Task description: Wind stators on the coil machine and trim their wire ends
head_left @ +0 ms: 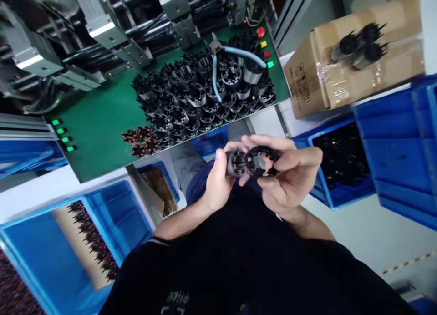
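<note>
In front of my chest, my left hand (218,178) is closed around a grey metal motor stator core (236,164), its slotted end facing up. My right hand (293,169) grips a black plastic ring (254,159) by its rim, with fingers showing through its opening. The ring is right beside the core's end; whether they touch I cannot tell. Beyond my hands, many similar cores with black toothed ends (196,94) stand packed together on the green machine table (102,137). Blue-handled cutters (215,69) lie on top of them.
Copper-wound parts (139,139) sit at the table's near edge. Metal machinery (109,33) lines the back. A cardboard box (368,69) at the right carries three cores. A blue bin (327,192) holds black parts; another blue bin (51,242) stands at the left. Lit buttons (270,64) edge the table.
</note>
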`<state>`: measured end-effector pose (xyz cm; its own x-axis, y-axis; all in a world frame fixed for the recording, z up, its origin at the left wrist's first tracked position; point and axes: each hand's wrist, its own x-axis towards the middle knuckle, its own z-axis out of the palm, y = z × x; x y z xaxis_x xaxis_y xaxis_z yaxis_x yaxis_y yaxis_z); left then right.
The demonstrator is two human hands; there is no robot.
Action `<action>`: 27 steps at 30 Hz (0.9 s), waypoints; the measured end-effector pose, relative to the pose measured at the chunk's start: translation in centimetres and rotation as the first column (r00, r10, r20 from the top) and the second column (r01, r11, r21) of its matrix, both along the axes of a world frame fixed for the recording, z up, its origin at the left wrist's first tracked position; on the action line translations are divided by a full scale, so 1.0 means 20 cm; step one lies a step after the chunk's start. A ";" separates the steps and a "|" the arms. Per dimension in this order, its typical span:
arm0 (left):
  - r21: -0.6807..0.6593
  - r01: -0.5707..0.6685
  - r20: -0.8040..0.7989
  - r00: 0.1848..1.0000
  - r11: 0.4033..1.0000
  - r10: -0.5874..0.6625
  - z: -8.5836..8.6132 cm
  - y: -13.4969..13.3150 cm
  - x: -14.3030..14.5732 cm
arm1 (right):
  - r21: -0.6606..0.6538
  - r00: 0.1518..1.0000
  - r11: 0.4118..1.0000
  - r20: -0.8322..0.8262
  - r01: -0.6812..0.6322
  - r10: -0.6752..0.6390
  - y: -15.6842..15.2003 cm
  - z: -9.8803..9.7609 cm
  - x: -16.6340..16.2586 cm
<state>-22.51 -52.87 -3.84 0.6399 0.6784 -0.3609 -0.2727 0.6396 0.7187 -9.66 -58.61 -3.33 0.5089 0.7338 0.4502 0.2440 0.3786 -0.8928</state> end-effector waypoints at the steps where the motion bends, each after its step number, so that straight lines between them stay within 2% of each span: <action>1: -0.010 -0.035 -0.011 0.999 0.999 0.035 0.00 -0.01 0.01 | -0.004 1.000 1.000 0.002 -0.015 0.015 0.00 -0.02 -0.02; 4: 0.026 -0.141 -0.044 0.989 0.990 0.142 0.01 -0.02 0.01 | -0.092 0.996 0.995 0.077 -0.039 0.046 -0.01 -0.08 -0.06; 6: 0.098 -0.163 -0.053 0.984 0.982 0.168 0.02 -0.01 -0.01 | -0.152 0.989 0.988 0.135 -0.041 0.062 -0.03 -0.09 -0.06; 12: 0.269 -0.061 -0.072 0.994 0.961 0.084 0.00 0.04 -0.08 | -0.246 0.963 0.968 0.244 -0.052 0.114 -0.06 -0.05 0.01; 15: 0.331 -0.058 -0.086 0.992 0.942 0.091 -0.01 0.04 -0.09 | -0.234 0.961 0.970 0.250 -0.060 0.120 -0.07 -0.04 0.03; 22: 0.407 -0.039 -0.061 0.996 0.912 0.070 -0.01 0.04 -0.10 | -0.217 0.961 0.976 0.271 0.014 0.046 -0.10 0.00 0.02; 27: 0.477 0.031 -0.088 0.996 0.878 0.013 0.00 0.04 -0.12 | -0.229 0.940 0.973 0.323 -0.030 0.105 -0.10 0.03 0.03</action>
